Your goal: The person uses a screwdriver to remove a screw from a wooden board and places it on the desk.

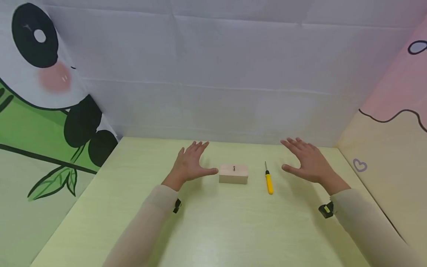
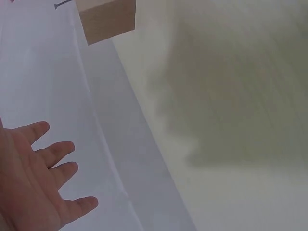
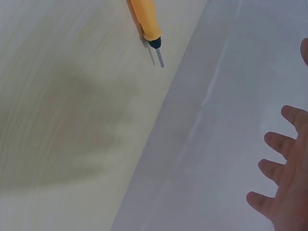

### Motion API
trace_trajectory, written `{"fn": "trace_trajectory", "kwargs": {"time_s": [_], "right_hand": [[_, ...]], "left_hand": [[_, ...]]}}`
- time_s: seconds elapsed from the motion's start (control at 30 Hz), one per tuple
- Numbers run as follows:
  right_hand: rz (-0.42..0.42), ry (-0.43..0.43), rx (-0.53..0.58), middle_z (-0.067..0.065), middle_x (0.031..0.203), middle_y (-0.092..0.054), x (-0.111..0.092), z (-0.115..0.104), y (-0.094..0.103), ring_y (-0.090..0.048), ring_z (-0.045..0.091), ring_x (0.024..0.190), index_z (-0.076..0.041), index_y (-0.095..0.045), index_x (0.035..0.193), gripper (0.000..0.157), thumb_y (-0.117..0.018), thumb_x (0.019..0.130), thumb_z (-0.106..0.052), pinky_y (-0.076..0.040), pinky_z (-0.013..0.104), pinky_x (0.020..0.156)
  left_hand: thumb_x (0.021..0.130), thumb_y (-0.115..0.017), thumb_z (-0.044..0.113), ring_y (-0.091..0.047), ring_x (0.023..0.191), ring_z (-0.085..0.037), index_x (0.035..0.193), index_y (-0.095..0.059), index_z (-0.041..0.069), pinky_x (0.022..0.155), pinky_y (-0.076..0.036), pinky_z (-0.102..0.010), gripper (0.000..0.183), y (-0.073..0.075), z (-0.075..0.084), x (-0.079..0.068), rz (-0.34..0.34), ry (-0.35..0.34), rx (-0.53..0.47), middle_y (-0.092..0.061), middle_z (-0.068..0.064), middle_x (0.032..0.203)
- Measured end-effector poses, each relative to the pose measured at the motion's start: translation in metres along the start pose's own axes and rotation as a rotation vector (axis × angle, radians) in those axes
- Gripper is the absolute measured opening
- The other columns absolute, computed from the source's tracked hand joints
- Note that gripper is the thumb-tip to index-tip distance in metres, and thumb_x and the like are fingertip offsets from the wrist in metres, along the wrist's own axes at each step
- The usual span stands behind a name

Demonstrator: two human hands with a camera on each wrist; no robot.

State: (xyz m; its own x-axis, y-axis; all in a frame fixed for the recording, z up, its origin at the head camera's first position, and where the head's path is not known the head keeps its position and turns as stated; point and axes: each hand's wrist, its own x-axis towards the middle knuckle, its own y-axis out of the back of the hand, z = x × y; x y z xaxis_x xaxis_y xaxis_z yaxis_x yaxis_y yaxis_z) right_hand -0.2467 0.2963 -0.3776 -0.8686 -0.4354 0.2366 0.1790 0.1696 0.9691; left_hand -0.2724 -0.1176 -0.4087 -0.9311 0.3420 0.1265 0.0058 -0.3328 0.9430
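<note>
I'm hovering my left hand [image 1: 191, 164] and right hand [image 1: 307, 163], spread and empty, a wooden block [image 1: 233, 178] and yellow screwdriver [image 1: 269, 183] lying between.

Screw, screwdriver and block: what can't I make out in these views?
Screw: head view, too small to read its drive type.
Screwdriver: head view, tip too small to tell its type; right wrist view, handle end cut off by the top edge.
Block: left wrist view, partly cut off by the top edge.

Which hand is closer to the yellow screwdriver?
The right hand, on the yellow screwdriver's side; the left hand is farther away, on the other side of the wooden block.
</note>
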Motion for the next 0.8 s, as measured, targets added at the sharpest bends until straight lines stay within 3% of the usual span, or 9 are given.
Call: {"fn": "trace_trajectory", "kwargs": {"time_s": [0.37,0.57,0.8], "right_hand": [[-0.024,0.083,0.025,0.010,0.154,-0.037,0.000,-0.003,-0.012,-0.030,0.041,0.142,-0.025,-0.033,0.150,0.079,-0.063,0.084,-0.055,-0.027,0.062,0.106],[-0.036,0.174,0.055,0.008,0.150,-0.043,0.001,-0.005,-0.019,-0.033,0.036,0.141,-0.025,-0.040,0.147,0.075,-0.068,0.082,-0.051,-0.029,0.060,0.107],[-0.083,0.272,0.075,0.007,0.147,-0.047,0.003,-0.009,-0.026,-0.038,0.034,0.139,-0.023,-0.045,0.143,0.071,-0.067,0.082,-0.053,-0.031,0.058,0.106]], "left_hand": [[0.071,-0.059,0.076,-0.030,0.145,-0.031,0.151,-0.031,0.027,0.112,-0.022,-0.061,0.098,-0.013,0.006,-0.002,-0.025,-0.017,-0.065,-0.041,-0.003,0.152],[0.073,-0.062,0.072,-0.041,0.138,-0.031,0.149,-0.036,0.023,0.108,-0.034,-0.056,0.094,-0.016,0.011,-0.002,-0.043,-0.023,-0.109,-0.047,-0.006,0.147],[0.073,-0.064,0.070,-0.043,0.136,-0.027,0.149,-0.036,0.025,0.106,-0.038,-0.050,0.093,-0.024,0.016,0.000,-0.086,0.009,-0.152,-0.047,-0.002,0.147]]}}
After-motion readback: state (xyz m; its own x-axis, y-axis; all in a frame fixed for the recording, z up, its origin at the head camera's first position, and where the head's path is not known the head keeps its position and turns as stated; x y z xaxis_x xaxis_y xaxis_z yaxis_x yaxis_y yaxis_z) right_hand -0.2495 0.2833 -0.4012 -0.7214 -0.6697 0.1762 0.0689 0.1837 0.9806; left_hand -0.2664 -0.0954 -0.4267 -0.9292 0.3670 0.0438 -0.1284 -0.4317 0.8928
